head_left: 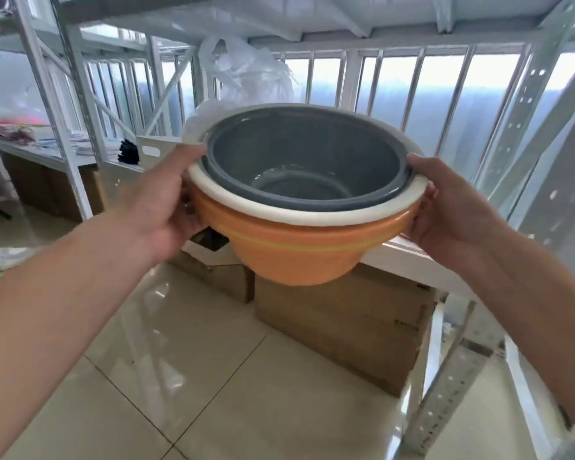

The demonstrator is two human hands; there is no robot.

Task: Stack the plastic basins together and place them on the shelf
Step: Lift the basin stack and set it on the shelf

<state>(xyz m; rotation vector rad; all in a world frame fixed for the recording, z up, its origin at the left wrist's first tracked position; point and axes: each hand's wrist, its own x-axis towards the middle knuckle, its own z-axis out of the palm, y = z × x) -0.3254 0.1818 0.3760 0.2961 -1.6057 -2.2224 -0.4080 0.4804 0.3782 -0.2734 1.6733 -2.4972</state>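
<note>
Already nested: grey round plastic basin point(299, 167) inside white-rimmed orange plastic basin point(296, 250). We gripped the stack's rim with left hand point(160, 207) and right hand point(452, 214), just before the white metal shelf point(422, 257). Placing remained.

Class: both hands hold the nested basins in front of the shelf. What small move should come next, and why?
Probably carry the stack forward and lower it onto the shelf board. The grey basin already sits nested in the white-rimmed orange basin, the left hand and right hand grip opposite rims, and the stack hangs in the air before the board's edge.
</note>
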